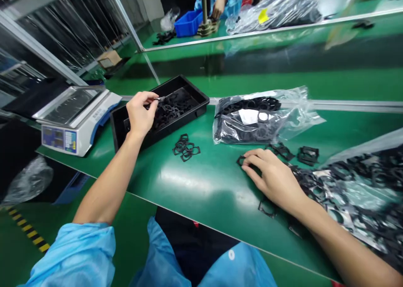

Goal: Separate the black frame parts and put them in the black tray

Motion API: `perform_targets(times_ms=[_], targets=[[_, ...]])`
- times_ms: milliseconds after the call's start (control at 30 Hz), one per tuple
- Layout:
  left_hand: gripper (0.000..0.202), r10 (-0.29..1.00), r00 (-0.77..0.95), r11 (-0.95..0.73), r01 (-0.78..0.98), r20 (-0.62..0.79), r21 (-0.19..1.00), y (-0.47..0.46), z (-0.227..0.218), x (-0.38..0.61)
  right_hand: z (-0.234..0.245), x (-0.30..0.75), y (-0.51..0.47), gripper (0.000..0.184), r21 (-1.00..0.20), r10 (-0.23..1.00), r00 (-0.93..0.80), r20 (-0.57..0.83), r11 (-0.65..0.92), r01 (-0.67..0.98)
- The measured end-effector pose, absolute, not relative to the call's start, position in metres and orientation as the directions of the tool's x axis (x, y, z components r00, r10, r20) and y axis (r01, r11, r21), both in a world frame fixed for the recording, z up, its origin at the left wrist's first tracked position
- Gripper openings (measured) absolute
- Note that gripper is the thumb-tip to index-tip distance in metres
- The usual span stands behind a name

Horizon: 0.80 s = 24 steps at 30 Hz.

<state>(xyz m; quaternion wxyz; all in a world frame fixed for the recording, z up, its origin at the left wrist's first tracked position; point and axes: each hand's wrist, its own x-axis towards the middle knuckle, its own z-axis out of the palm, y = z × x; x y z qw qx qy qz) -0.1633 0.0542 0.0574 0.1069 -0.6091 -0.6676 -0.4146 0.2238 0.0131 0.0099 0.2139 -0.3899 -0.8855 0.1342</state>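
Observation:
Over the black tray, my left hand pinches a small black part between thumb and fingertips. Many black frame-like parts lie inside that tray. On the green table, my right hand has its fingers closed on a black ring-shaped frame. Between the hands sits a small group of black frames. Beside my right hand are a short stack of black frames and a large heap of them. A single thin frame lies below my right palm.
A clear bag of black parts lies behind my right hand. At the left stands a white weighing scale. Across the metal rail are a blue bin, a large plastic bag and another person's hand by a machine post.

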Motion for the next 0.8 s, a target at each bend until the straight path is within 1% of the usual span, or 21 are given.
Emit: perform_targets(times_ms=[67, 133, 167, 200, 233, 267, 300, 333, 400, 500, 567, 633, 733, 800], targets=[[0.023, 0.799, -0.2, -0.026, 0.93, 0.568, 0.365, 0.057, 0.056, -0.176, 0.012, 0.222, 0.012, 0.019, -0.502, 0.796, -0.543, 0.269, 0.597, 0.626], [0.028, 0.811, -0.127, -0.049, 0.958, 0.571, 0.284, 0.049, 0.052, -0.172, 0.015, 0.22, 0.011, 0.017, -0.644, 0.851, -0.467, 0.239, 0.499, 0.58], [0.027, 0.804, -0.076, -0.088, 0.966, 0.589, 0.244, 0.042, 0.05, -0.165, 0.016, 0.22, 0.01, 0.018, -0.729, 0.878, -0.43, 0.21, 0.434, 0.53], [0.023, 0.8, -0.021, -0.136, 0.967, 0.6, 0.215, 0.033, 0.048, -0.156, 0.017, 0.219, 0.01, 0.021, -0.816, 0.902, -0.4, 0.165, 0.353, 0.458], [0.019, 0.816, 0.053, -0.2, 0.96, 0.575, 0.194, 0.024, 0.045, -0.146, 0.018, 0.218, 0.01, 0.025, -0.894, 0.92, -0.378, 0.105, 0.253, 0.369], [0.018, 0.843, 0.138, -0.266, 0.947, 0.52, 0.179, 0.016, 0.042, -0.135, 0.019, 0.217, 0.01, 0.03, -0.953, 0.929, -0.368, 0.033, 0.14, 0.269], [0.018, 0.868, 0.208, -0.307, 0.938, 0.451, 0.158, 0.008, 0.039, -0.125, 0.02, 0.217, 0.01, 0.033, -0.985, 0.93, -0.365, -0.043, 0.02, 0.17], [0.018, 0.891, 0.25, -0.318, 0.939, 0.379, 0.129, 0.003, 0.036, -0.116, 0.021, 0.216, 0.01, 0.036, -0.992, 0.922, -0.369, -0.117, -0.094, 0.082], [0.017, 0.931, 0.255, -0.283, 0.957, 0.262, 0.072, -0.002, 0.029, -0.104, 0.024, 0.214, 0.01, 0.036, -0.962, 0.893, -0.386, -0.233, -0.269, -0.041], [0.013, 0.963, 0.192, -0.205, 0.977, 0.188, 0.052, -0.001, 0.023, -0.099, 0.028, 0.212, 0.009, 0.033, -0.905, 0.856, -0.409, -0.316, -0.401, -0.139], [0.009, 0.967, 0.173, -0.19, 0.979, 0.185, 0.077, 0.002, 0.021, -0.1, 0.03, 0.212, 0.008, 0.031, -0.887, 0.845, -0.411, -0.341, -0.434, -0.157], [0.011, 0.963, 0.173, -0.199, 0.974, 0.204, 0.11, 0.003, 0.023, -0.101, 0.029, 0.212, 0.007, 0.032, -0.89, 0.848, -0.402, -0.345, -0.432, -0.148], [0.013, 0.947, 0.182, -0.232, 0.958, 0.265, 0.17, 0.002, 0.028, -0.098, 0.025, 0.212, 0.007, 0.037, -0.915, 0.868, -0.384, -0.314, -0.385, -0.122], [0.015, 0.934, 0.197, -0.266, 0.941, 0.299, 0.211, 0.0, 0.031, -0.091, 0.022, 0.212, 0.007, 0.036, -0.937, 0.882, -0.376, -0.284, -0.338, -0.085]])
